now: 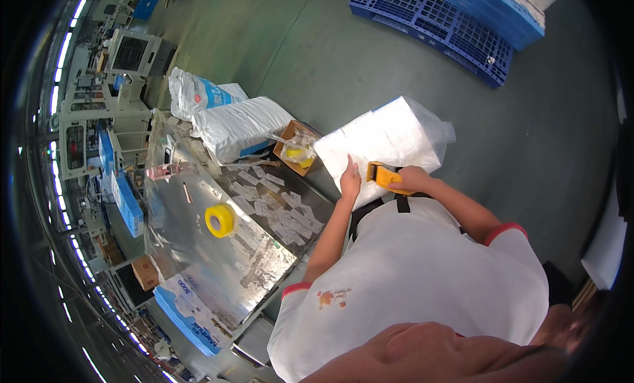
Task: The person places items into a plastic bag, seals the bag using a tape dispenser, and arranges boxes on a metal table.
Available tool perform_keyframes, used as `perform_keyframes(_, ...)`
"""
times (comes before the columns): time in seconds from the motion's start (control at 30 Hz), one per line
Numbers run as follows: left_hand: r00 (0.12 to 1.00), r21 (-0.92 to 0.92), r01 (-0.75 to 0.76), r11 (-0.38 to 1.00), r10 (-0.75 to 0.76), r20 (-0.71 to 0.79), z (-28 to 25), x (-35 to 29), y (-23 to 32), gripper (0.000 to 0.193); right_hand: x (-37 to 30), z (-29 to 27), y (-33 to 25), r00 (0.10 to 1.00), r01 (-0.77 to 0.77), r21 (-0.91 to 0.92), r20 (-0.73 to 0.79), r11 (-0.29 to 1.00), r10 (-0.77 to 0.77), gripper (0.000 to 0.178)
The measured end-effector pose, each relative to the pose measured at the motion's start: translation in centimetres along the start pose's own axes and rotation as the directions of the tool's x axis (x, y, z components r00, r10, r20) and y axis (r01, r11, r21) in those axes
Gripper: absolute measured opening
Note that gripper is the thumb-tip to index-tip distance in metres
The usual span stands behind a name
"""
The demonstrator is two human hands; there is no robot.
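In front of me is a white package (pixel 380 135) in clear plastic, with loose film standing out past its far right corner. My left hand (pixel 350 179) lies against its near left part, fingers stretched out and pointing away from me. A yellow tape dispenser (pixel 383 177) is gripped in my right hand (pixel 414 179), held over the near edge of the package. Its dark front end points toward my left hand, with a small gap between them. What supports the package from below is hidden.
On my left, a metal table (pixel 188 251) carries a yellow tape roll (pixel 219 220), a pen (pixel 187 192) and scattered label strips (pixel 290 219). Beyond stand a cardboard box (pixel 288 133) and white sacks (pixel 241 126). A blue pallet (pixel 422 27) lies on the floor far ahead.
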State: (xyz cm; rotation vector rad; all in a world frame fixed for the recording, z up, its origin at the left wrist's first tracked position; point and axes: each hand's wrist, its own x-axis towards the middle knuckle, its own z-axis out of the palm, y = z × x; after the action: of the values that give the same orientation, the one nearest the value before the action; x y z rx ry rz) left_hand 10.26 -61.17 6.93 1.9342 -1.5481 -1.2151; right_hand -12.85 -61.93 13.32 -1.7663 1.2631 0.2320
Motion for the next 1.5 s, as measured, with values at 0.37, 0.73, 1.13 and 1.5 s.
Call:
perform_keyframes(0.37,0.997,0.234,0.044,0.971,-0.029,-0.065,11.4,4.2,-5.3,0.046,7.6,-2.6,-1.4,0.927,0.36,0.588,-0.139,0.725,-0.347,0.042)
perform_keyframes(0.73,0.993,-0.062,0.112,0.992,-0.114,-0.033,1.0,-7.3,-0.8,0.022,15.9,4.7,-3.4,0.946,0.255,0.455,0.067,0.853,-0.318,0.041)
perform_keyframes(1.13,0.971,-0.903,0.239,0.356,-0.111,0.213,-13.5,-2.0,-8.7,0.027,12.3,0.6,-8.7,0.833,0.444,0.142,0.299,0.885,-0.466,0.03)
perform_keyframes(1.5,0.816,-0.913,0.282,0.295,-0.574,0.067,-15.0,-0.8,-21.5,0.018,13.9,-5.3,-18.5,0.883,0.15,-0.064,0.457,0.987,-0.104,0.05)
